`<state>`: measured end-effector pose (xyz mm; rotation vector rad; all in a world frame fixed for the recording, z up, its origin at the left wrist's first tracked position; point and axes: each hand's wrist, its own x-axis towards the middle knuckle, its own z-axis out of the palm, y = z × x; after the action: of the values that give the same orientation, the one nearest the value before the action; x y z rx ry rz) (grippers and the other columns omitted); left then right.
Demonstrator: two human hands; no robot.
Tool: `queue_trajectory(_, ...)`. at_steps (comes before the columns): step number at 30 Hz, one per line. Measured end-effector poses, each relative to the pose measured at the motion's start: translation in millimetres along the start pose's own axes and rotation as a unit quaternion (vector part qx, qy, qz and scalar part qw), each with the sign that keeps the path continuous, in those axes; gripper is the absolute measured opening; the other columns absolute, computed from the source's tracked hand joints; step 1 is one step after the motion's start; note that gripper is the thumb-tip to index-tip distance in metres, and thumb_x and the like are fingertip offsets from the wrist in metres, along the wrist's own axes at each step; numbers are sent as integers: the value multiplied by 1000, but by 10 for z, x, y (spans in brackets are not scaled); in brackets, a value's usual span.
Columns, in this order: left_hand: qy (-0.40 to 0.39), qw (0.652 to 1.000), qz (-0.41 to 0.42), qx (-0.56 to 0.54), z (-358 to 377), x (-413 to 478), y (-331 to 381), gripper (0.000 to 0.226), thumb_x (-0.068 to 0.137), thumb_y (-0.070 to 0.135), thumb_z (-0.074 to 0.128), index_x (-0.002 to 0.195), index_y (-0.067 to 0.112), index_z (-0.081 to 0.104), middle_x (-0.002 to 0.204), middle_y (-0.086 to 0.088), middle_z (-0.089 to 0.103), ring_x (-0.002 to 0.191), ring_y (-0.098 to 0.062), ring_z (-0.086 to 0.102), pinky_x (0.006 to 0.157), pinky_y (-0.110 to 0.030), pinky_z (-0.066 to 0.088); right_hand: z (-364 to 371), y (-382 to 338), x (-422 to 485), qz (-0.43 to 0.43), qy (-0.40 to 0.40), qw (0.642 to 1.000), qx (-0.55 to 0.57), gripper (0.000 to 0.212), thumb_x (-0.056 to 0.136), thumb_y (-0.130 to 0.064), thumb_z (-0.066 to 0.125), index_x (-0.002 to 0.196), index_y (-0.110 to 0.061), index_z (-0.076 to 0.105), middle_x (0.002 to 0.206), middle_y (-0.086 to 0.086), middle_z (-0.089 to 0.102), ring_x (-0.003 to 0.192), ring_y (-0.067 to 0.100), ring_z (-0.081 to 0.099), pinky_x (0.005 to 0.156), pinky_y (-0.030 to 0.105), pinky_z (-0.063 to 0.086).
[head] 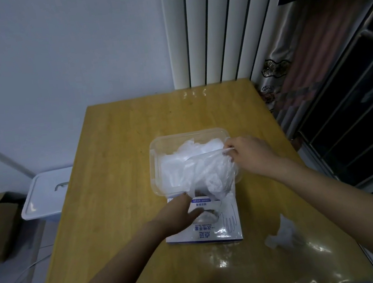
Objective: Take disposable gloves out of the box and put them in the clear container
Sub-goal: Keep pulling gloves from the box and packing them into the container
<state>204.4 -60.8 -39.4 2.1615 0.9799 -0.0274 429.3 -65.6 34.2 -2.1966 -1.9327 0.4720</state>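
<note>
The fingers of the right hand point(247, 154) pinch the top edge of a thin clear glove point(211, 173). The glove hangs down and left from them, across the near right rim of the clear container point(154, 169). The left hand point(178, 212), fingers fairly straight, presses on the glove box point(208, 234), which touches the container's near side. The container's opening lies just left of the pinch, so the right hand is the nearer.

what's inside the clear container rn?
Crumpled gloves lie piled in the container. The glove the right hand pinches covers its near right part; the bottom is hidden.
</note>
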Motion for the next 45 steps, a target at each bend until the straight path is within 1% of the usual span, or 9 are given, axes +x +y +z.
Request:
queue_trajectory(7, 159, 955, 2, -250, -260, 43, 259, 67, 90, 26, 62, 145, 25, 23, 117, 12, 50, 99, -5, 60, 81, -21, 54, -31, -64, 20, -2, -42, 992, 118, 19, 97, -23, 50, 89, -14, 64, 82, -4, 67, 63, 9, 53, 54, 26, 35)
queue_trajectory(13, 292, 901, -10, -320, -426, 208, 296, 32, 87, 5, 62, 107, 26, 51, 88, 0, 64, 84, -16, 64, 63, -20, 55, 80, -96, 36, 18, -65, 983, 168, 23, 98, -17, 44, 87, -14, 65, 78, -6, 68, 78, 16, 64, 70, 32, 48)
queue_trajectory(17, 304, 902, -23, -305, -446, 270, 255, 29, 84, -1, 62, 87, 27, 53, 76, 0, 63, 73, -16, 62, 69, -29, 53, 158, -118, 41, 33, -49, 989, 138, 16, 98, -27, 48, 100, -16, 60, 93, -5, 66, 93, 19, 62, 72, 31, 46)
queue_trajectory(21, 295, 914, -6, -278, -503, 305, 238, 29, 82, -1, 65, 80, 26, 55, 73, 3, 61, 69, -15, 60, 65, -23, 49, 199, -206, 30, -11, -29, 996, 85, 37, 91, -35, 60, 122, -18, 49, 119, -2, 59, 104, 20, 58, 76, 30, 45)
queue_trajectory(25, 282, 922, -1, -266, -547, 302, 238, 28, 80, 3, 69, 84, 27, 56, 77, -1, 64, 71, -19, 61, 69, -27, 50, 237, -279, 95, -39, -8, 997, 67, 10, 93, -18, 54, 100, -16, 60, 99, 0, 67, 79, 17, 54, 61, 28, 38)
queue_trajectory(31, 207, 958, -63, -189, -593, 247, 109, 47, 75, 11, 78, 114, 20, 54, 88, 6, 66, 59, -6, 52, 60, -17, 46, 248, -183, 223, 41, 6, 979, 200, 39, 97, -10, 42, 63, -30, 43, 63, -12, 62, 67, 10, 64, 64, 29, 48)
queue_trajectory(36, 254, 946, -96, -177, -655, 289, 9, 29, 83, 10, 68, 107, 19, 55, 78, 8, 64, 69, -3, 58, 62, -20, 47, 261, -151, 286, 146, -28, 922, 358, 33, 101, -23, 41, 81, -10, 63, 64, 4, 66, 52, 14, 59, 51, 24, 48)
queue_trajectory(41, 328, 899, -115, -266, -793, 406, -3, 21, 87, 1, 60, 102, 10, 48, 79, -3, 60, 62, -12, 60, 62, -31, 52, 339, -155, 418, 202, -29, 914, 350, 33, 103, -21, 36, 92, -2, 60, 63, 7, 62, 50, 15, 56, 54, 27, 51)
queue_trajectory(45, 347, 894, -119, -256, -855, 489, -53, 18, 90, -1, 56, 100, 12, 48, 81, -3, 57, 61, -13, 58, 50, -15, 47, 366, -137, 487, 234, 29, 917, 322, 28, 101, -16, 37, 124, -1, 41, 111, 15, 57, 87, 24, 62, 72, 35, 53)
